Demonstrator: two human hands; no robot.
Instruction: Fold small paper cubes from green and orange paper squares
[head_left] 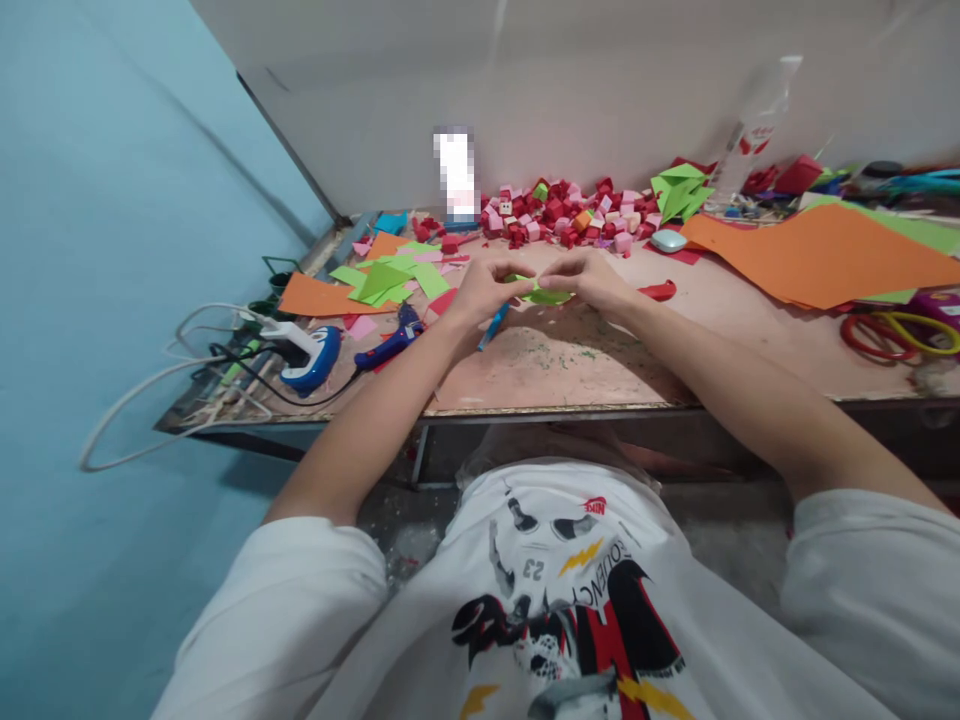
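Observation:
A small piece of green paper (549, 296) is held just above the table between my two hands. My left hand (486, 288) pinches its left side, fingers curled over the edge. On the other side, my right hand (589, 280) pinches it with thumb and fingertips. The fingers hide part of the paper, so its exact folded shape is unclear. Close to my left hand lies a blue pen-like stick (493, 327). A red-handled tool (658, 291) rests beyond my right wrist, partly hidden by it.
Many small red and pink paper cubes (562, 215) are heaped at the back. Left are green paper pieces (390, 280), a blue glue gun (390, 338) and a corded power adapter (311, 360). Right are orange sheets (825, 250), scissors (877, 337) and a plastic bottle (754, 135).

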